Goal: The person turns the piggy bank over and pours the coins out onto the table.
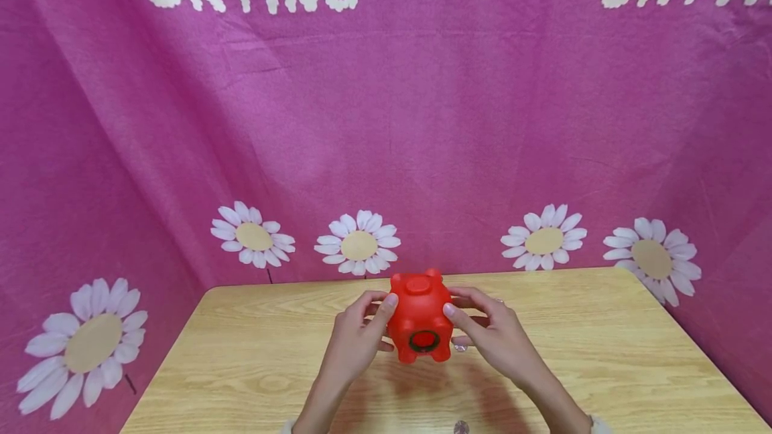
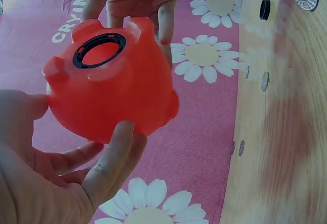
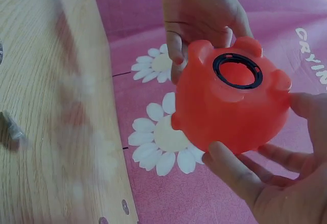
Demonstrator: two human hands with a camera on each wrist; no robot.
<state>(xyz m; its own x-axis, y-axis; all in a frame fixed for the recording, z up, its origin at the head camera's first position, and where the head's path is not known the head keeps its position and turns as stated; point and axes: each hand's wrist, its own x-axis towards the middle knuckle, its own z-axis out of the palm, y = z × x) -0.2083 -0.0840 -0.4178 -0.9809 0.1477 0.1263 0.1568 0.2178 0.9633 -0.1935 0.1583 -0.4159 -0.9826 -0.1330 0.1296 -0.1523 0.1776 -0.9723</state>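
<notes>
Two hands [image 1: 356,340] [image 1: 494,337] hold piggy bank [image 1: 420,317] underside toward camera.

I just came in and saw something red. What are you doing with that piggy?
A person holds a red piggy bank up above the wooden table with both hands, the left hand on one side and the right hand on the other. It is tipped so its underside faces the person, and the round black-ringed hole there is open. The black plug and a few coins lie on the table.
</notes>
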